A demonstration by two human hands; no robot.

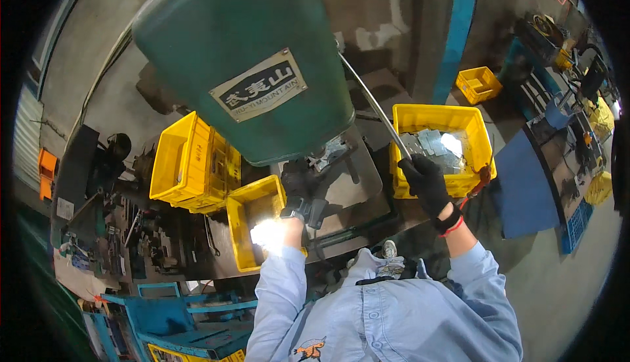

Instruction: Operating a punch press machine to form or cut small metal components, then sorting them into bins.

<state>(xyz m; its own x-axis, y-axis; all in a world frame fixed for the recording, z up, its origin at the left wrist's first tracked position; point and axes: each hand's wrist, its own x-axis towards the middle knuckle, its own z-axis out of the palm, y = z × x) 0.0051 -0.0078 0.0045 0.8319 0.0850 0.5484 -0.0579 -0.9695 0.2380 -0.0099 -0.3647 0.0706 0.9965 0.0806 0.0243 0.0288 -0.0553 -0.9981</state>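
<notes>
A large green machine head [249, 53] fills the upper middle of the view. My right hand [426, 181], in a black glove, is closed around the end of a long metal lever [374, 106] that runs up to the machine. My left hand [296, 191], also black-gloved, reaches under the green head onto the grey work table [348, 185], near a small metal part [328, 153]; what it holds is hidden. A yellow bin [252, 231] with bright shiny pieces sits by my left forearm.
A yellow bin [440, 149] of flat metal plates stands right of the machine. More yellow bins [187, 165] stack at the left, and a small one [479, 84] lies on the floor. A cluttered tool bench [125, 244] is at left, a blue mat [525, 191] at right.
</notes>
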